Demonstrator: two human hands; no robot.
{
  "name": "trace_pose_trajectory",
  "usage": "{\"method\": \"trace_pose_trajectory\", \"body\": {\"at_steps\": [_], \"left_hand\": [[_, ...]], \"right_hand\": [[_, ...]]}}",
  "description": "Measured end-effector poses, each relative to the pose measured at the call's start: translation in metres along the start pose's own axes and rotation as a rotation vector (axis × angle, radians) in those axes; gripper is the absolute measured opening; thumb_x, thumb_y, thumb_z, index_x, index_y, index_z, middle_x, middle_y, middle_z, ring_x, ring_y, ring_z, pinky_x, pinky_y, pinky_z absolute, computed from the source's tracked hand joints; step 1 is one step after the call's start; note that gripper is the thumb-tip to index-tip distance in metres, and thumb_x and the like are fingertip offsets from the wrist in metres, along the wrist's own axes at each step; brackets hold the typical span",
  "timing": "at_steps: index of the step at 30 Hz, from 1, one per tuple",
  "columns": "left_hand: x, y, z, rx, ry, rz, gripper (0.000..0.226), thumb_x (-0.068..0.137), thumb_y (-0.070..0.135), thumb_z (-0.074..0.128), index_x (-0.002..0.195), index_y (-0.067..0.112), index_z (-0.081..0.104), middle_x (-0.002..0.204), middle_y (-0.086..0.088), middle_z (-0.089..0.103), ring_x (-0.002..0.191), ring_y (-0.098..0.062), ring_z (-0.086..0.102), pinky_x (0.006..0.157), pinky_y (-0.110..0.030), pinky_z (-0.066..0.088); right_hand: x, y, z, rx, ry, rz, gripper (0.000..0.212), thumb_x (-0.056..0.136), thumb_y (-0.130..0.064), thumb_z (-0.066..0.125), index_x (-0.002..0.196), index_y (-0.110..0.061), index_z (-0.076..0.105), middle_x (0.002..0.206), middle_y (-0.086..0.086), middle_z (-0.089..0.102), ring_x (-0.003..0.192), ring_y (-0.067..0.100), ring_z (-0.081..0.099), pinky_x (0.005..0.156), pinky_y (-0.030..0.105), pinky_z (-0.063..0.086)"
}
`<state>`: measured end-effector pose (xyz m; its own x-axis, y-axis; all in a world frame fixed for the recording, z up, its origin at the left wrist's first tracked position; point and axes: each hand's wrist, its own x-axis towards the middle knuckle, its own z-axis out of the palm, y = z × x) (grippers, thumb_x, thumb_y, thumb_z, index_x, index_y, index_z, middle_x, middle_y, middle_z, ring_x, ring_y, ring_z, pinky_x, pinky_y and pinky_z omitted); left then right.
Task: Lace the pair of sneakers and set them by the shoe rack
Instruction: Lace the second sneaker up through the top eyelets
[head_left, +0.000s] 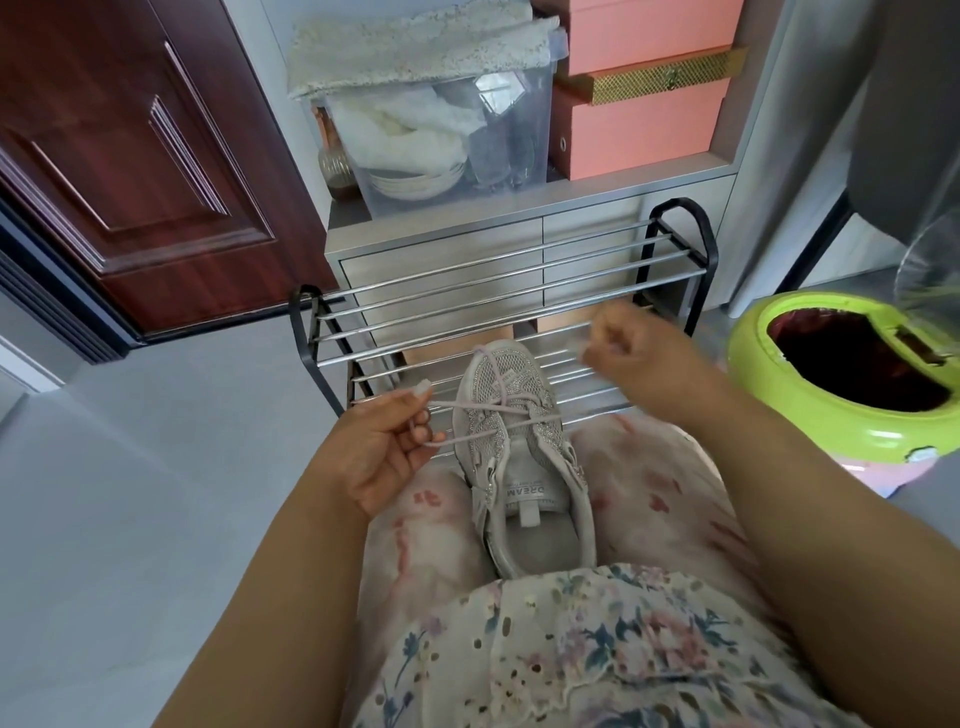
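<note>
A grey glittery sneaker (524, 467) rests between my knees, toe pointing away toward the shoe rack (498, 291). A pale lilac lace (498, 410) crosses its upper eyelets. My left hand (384, 452) pinches one lace end to the left of the shoe, with the lace looped round its fingers. Blurred, my right hand (628, 348) is raised to the right above the toe and grips the other lace end. Only this one sneaker is in view.
The metal-bar rack has black end frames and stands before a grey drawer cabinet (441, 249). A green bin (852, 374) sits on the floor at right. A dark red door (130, 156) is at left, with grey floor below it.
</note>
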<state>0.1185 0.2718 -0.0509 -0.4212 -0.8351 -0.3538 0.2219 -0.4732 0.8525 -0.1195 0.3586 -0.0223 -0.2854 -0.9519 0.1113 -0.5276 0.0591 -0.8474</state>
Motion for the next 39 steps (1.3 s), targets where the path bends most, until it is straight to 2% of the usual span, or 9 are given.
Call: {"method": "trace_pose_trajectory", "body": {"at_steps": [4, 9, 12, 18, 25, 31, 33, 36, 39], "left_hand": [[0.0, -0.002, 0.0, 0.123, -0.025, -0.008, 0.015, 0.071, 0.013, 0.07, 0.082, 0.007, 0.062, 0.057, 0.001, 0.054, 0.044, -0.006, 0.05, 0.06, -0.025, 0.058], [-0.003, -0.005, 0.003, 0.252, -0.021, 0.023, 0.003, 0.084, 0.005, 0.063, 0.083, 0.004, 0.065, 0.056, -0.002, 0.06, 0.05, -0.009, 0.059, 0.059, -0.024, 0.058], [-0.004, -0.01, 0.01, 0.341, -0.036, 0.045, 0.003, 0.085, 0.003, 0.063, 0.085, 0.001, 0.066, 0.057, -0.005, 0.063, 0.053, -0.011, 0.062, 0.057, -0.023, 0.057], [-0.004, -0.015, 0.016, 0.479, 0.022, 0.148, 0.005, 0.085, 0.009, 0.068, 0.083, 0.003, 0.068, 0.067, -0.008, 0.069, 0.06, -0.014, 0.065, 0.059, -0.024, 0.055], [-0.008, -0.017, 0.023, 0.72, 0.031, 0.207, 0.016, 0.084, 0.02, 0.071, 0.084, 0.005, 0.071, 0.067, -0.002, 0.068, 0.046, -0.005, 0.05, 0.046, -0.02, 0.042], [-0.003, -0.014, 0.02, 0.735, 0.007, 0.125, 0.013, 0.078, 0.027, 0.073, 0.074, 0.015, 0.07, 0.068, -0.003, 0.065, 0.066, -0.021, 0.055, 0.059, -0.034, 0.043], [-0.002, -0.011, 0.022, 0.724, 0.011, 0.134, 0.013, 0.077, 0.027, 0.071, 0.073, 0.015, 0.069, 0.067, -0.003, 0.064, 0.065, -0.017, 0.054, 0.058, -0.033, 0.043], [-0.001, -0.003, 0.032, 0.701, 0.081, 0.199, 0.019, 0.087, 0.026, 0.064, 0.078, 0.01, 0.066, 0.066, 0.003, 0.062, 0.062, -0.011, 0.053, 0.056, -0.026, 0.043], [0.005, 0.004, 0.044, 0.783, 0.12, 0.275, 0.038, 0.087, 0.04, 0.064, 0.084, 0.002, 0.068, 0.068, -0.003, 0.061, 0.056, -0.011, 0.051, 0.053, -0.022, 0.044]], "right_hand": [[-0.003, 0.0, 0.007, -0.567, -0.356, -0.094, 0.019, 0.076, -0.047, 0.071, 0.073, -0.031, 0.062, 0.061, -0.012, 0.051, 0.057, 0.0, 0.045, 0.053, 0.018, 0.03], [0.0, 0.011, 0.007, 0.256, -0.164, 0.059, 0.023, 0.088, -0.016, 0.062, 0.066, -0.02, 0.063, 0.079, 0.003, 0.063, 0.055, 0.012, 0.043, 0.054, 0.026, 0.035], [-0.001, 0.007, 0.015, 0.781, -0.304, 0.104, 0.024, 0.091, -0.023, 0.051, 0.08, -0.002, 0.056, 0.087, 0.012, 0.072, 0.063, 0.021, 0.06, 0.05, 0.024, 0.044], [0.001, 0.006, 0.017, 0.847, -0.134, 0.189, 0.032, 0.099, -0.018, 0.039, 0.069, -0.011, 0.044, 0.049, 0.002, 0.051, 0.05, 0.02, 0.054, 0.042, 0.023, 0.044], [0.009, 0.007, -0.006, 0.495, 0.159, 0.343, 0.034, 0.098, -0.017, 0.038, 0.064, -0.016, 0.037, 0.045, 0.001, 0.04, 0.037, 0.015, 0.038, 0.034, 0.016, 0.025], [-0.013, -0.015, -0.028, -0.191, -0.666, 0.218, 0.029, 0.087, -0.01, 0.055, 0.059, -0.015, 0.058, 0.057, -0.001, 0.062, 0.039, 0.005, 0.038, 0.046, 0.023, 0.026], [-0.017, -0.025, -0.035, -0.306, -0.792, 0.195, 0.024, 0.082, -0.032, 0.068, 0.066, -0.014, 0.069, 0.06, -0.004, 0.064, 0.044, 0.006, 0.039, 0.05, 0.025, 0.03], [-0.013, -0.03, -0.038, -0.493, -0.602, 0.236, 0.052, 0.064, -0.068, 0.064, 0.066, -0.016, 0.07, 0.065, -0.004, 0.067, 0.051, 0.005, 0.049, 0.053, 0.021, 0.038], [-0.007, -0.023, -0.03, -0.503, -0.3, 0.209, 0.045, 0.079, -0.057, 0.062, 0.058, -0.017, 0.06, 0.068, 0.001, 0.066, 0.056, 0.012, 0.053, 0.057, 0.025, 0.042]]}}
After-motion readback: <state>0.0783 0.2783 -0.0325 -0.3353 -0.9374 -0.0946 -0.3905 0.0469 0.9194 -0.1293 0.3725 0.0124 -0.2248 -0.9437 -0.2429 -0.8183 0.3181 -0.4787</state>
